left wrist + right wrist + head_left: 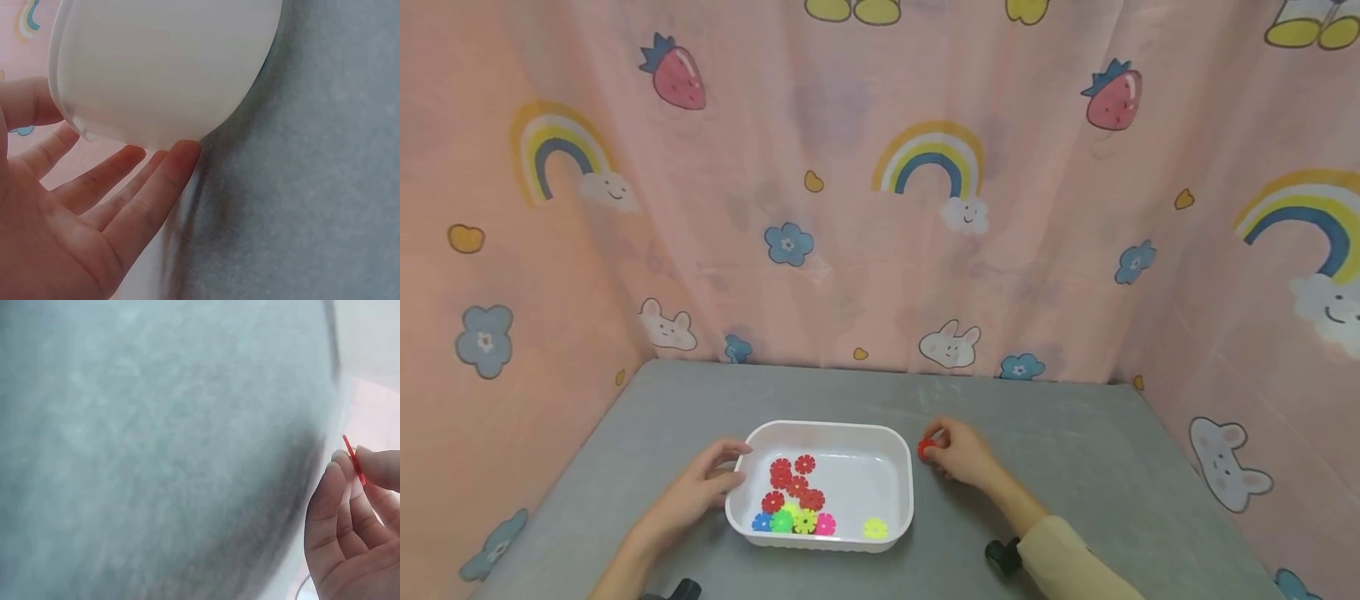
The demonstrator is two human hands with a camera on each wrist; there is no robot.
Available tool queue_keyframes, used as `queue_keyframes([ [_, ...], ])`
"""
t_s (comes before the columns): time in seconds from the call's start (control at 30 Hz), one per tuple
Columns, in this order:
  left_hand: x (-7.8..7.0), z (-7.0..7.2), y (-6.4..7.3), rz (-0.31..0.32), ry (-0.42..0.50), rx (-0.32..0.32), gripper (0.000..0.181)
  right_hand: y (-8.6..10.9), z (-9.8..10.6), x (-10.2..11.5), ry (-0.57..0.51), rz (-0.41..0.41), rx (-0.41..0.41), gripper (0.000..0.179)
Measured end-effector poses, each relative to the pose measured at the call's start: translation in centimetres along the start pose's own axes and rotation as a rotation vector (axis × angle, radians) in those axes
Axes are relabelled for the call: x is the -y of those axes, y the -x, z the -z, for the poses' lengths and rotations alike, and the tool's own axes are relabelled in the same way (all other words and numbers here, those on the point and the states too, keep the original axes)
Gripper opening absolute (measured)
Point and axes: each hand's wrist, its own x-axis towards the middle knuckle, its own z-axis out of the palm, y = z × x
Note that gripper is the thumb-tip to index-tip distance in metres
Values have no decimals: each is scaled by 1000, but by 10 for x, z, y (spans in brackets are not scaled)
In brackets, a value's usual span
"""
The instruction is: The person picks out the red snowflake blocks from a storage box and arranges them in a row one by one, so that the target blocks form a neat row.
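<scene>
A white rectangular tray (895,479) stands on the grey table, holding several flower-shaped plastic discs. Red ones (797,486) are clustered in its left half, with blue, green (782,522), yellow and pink ones along the near side and a lone yellow disc (875,528) at the near right. My left hand (703,483) touches the tray's left side, its extended fingertips against the outer wall (162,75) in the left wrist view. Just right of the tray, my right hand (958,454) pinches a red flower-shaped disc (926,449) between thumb and fingers; the right wrist view shows this disc (354,460) edge-on.
The grey table (1060,442) extends around the tray on all sides. A pink patterned curtain (850,292) encloses its back and both sides. Black wrist-worn devices show at the right wrist (1003,557) and the left wrist (683,590).
</scene>
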Motion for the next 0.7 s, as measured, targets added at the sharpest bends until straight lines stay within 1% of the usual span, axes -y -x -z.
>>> queue_keyframes([
  [0.13, 0, 0, 0, 0, 2, -1, 43, -7, -4, 0, 13, -3, 16, 18],
  [0.27, -1, -1, 0, 2, 6, -1, 43, -9, -5, -2, 23, -17, -2, 18],
  [0.53, -1, -2, 0, 3, 16, 11, 45, -7, 8, -10, 25, -6, -34, 17],
  [0.6, -1, -2, 0, 7, 12, 10, 45, -5, 12, -9, 31, -10, -39, 17],
  [0.7, -1, -2, 1, 8, 1, 8, 44, -2, 17, -4, 36, 6, -48, 17],
])
